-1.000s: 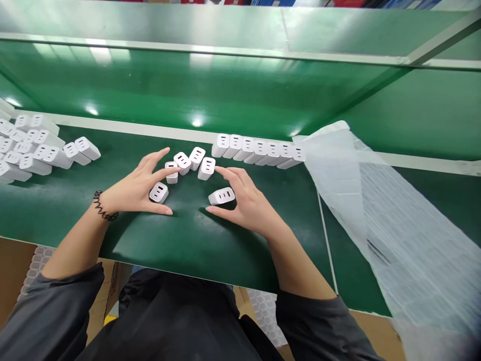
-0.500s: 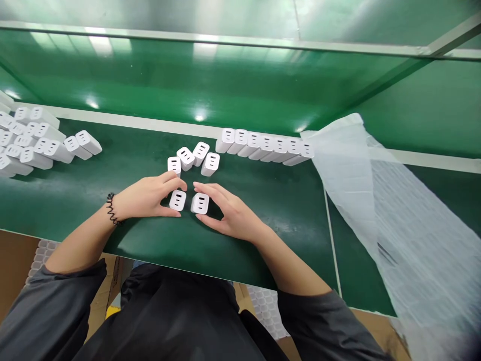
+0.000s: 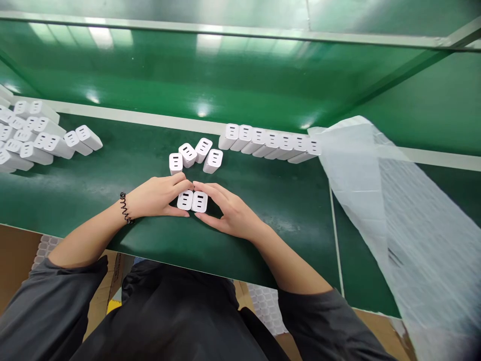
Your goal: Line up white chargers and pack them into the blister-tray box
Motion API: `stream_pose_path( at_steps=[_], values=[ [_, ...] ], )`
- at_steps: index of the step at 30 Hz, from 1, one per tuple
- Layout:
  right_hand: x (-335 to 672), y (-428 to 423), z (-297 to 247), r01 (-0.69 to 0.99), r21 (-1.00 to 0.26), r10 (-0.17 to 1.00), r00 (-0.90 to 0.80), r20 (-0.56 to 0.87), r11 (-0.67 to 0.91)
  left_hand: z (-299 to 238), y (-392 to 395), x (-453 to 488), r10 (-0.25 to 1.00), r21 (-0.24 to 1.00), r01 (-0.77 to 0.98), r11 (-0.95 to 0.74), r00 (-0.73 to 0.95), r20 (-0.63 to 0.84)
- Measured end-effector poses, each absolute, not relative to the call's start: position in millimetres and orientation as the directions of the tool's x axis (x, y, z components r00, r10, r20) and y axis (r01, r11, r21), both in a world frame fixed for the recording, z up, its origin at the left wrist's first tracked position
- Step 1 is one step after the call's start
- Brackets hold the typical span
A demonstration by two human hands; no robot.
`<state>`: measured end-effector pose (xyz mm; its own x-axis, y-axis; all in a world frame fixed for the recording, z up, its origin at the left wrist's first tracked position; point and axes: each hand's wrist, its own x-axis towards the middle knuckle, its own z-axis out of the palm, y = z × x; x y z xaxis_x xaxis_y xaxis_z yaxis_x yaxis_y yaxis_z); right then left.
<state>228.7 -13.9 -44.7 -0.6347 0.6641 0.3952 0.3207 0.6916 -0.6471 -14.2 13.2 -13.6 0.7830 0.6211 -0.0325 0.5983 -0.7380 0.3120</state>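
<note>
Two white charger blocks stand side by side, touching, on the green table (image 3: pixel 112 180). My left hand (image 3: pixel 158 196) grips the left charger (image 3: pixel 185 200) between thumb and fingers. My right hand (image 3: pixel 227 210) grips the right charger (image 3: pixel 199 201) the same way. Both show three slots on their upper faces. Just beyond my hands lies a loose group of several chargers (image 3: pixel 195 154).
A row of several chargers (image 3: pixel 270 141) lines the far rail at centre right. A pile of chargers (image 3: pixel 33 138) sits at the far left. A sheet of translucent white plastic film (image 3: pixel 394 210) drapes over the table's right side. A cardboard box (image 3: pixel 15 260) shows below the near edge.
My hands each drew a charger toward me and together. The two blocks, apart a second ago, now press against each other.
</note>
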Motion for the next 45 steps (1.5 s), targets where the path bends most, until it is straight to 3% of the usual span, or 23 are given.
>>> stream_pose_path(
  at_steps=[11, 23, 35, 41, 45],
  values=[
    [228, -13, -49, 0.31, -0.658, 0.672, -0.616, 0.41, 0.686, -14, 12, -13, 0.617, 0.371, 0.582, -0.724, 0.786, -0.03],
    [228, -13, -51, 0.326, -0.562, 0.621, -0.617, 0.483, 0.76, -13, 12, -14, 0.574, 0.39, 0.534, -0.75, 0.819, -0.019],
    [232, -10, -49, 0.293, -0.615, 0.638, -0.612, 0.468, 0.732, -15, 13, -11, 0.58, 0.39, 0.514, -0.764, 0.812, 0.065],
    [238, -1, -47, 0.423, -0.546, 0.69, -0.392, 0.608, 0.723, -26, 8, -2, 0.573, 0.391, 0.475, -0.788, 0.799, 0.183],
    [240, 6, -55, 0.523, -0.562, 0.752, -0.282, 0.596, 0.641, -27, 5, 0, 0.511, 0.398, 0.409, -0.821, 0.838, 0.193]
  ],
)
